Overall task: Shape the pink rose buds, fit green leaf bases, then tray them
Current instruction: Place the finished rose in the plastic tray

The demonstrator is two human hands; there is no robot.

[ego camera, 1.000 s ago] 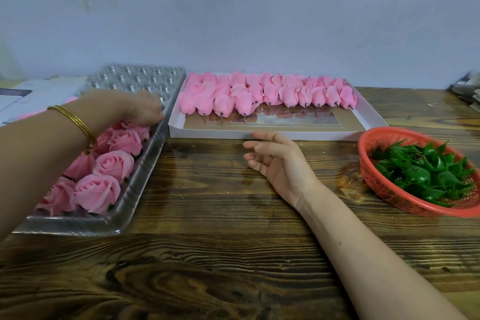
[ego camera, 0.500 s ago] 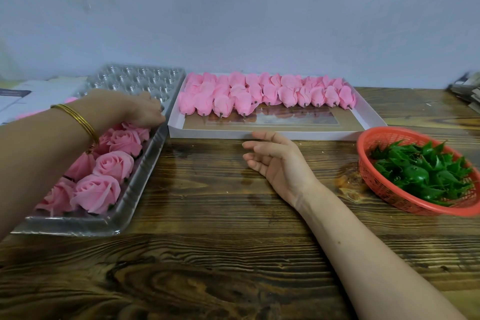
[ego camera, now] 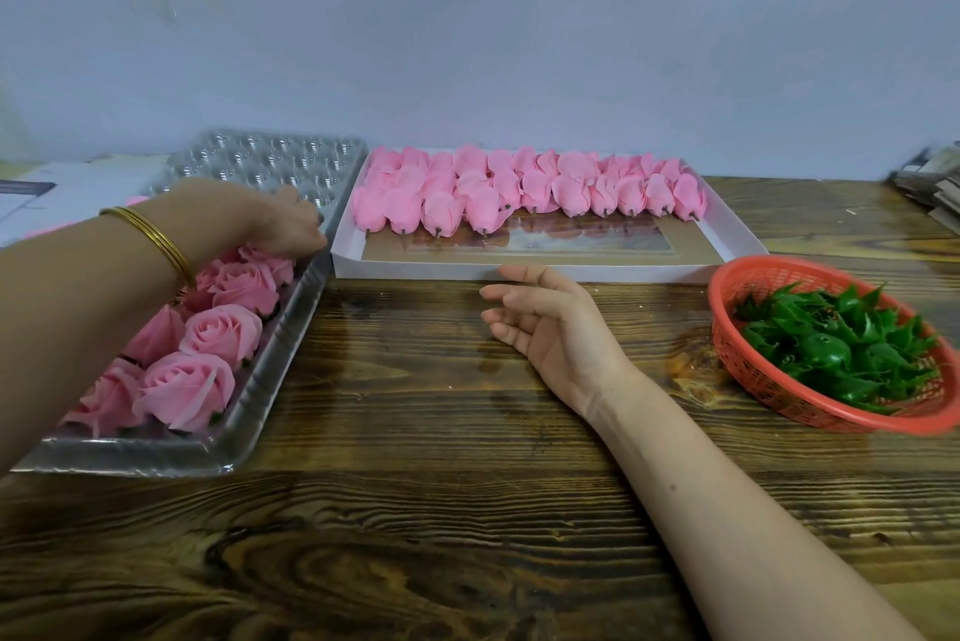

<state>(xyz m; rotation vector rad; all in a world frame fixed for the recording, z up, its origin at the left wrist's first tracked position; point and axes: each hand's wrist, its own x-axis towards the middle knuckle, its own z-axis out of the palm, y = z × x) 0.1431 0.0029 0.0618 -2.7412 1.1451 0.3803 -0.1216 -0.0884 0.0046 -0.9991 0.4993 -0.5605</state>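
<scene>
Pink rose buds (ego camera: pixel 483 203), unshaped and lying on their sides with stub ends toward the viewer, fill the far half of the white box (ego camera: pixel 623 272); the near half of the box floor is bare. All positions below are referenced to this box.

- Left of the box, touching or just beside its left wall: a clear plastic tray (ego camera: pixel 156 453) holding finished roses (ego camera: pixel 221 333) in its near cells.
- Left hand (ego camera: pixel 283 227): reaches over the tray, just left of the box's near left corner. Its fingers bend down onto the farthest finished rose; whether they grip it or only rest on it cannot be determined. A gold bangle (ego camera: pixel 156 240) sits on the wrist.
- Right hand (ego camera: pixel 556 328): lies on the wooden tabletop (ego camera: pixel 415 484) just in front of the box's near wall, palm turned sideways, fingers relaxed and holding nothing.
- Right of the box and nearer the viewer: a red mesh basket (ego camera: pixel 779 401) containing green leaf bases (ego camera: pixel 831 354).
</scene>
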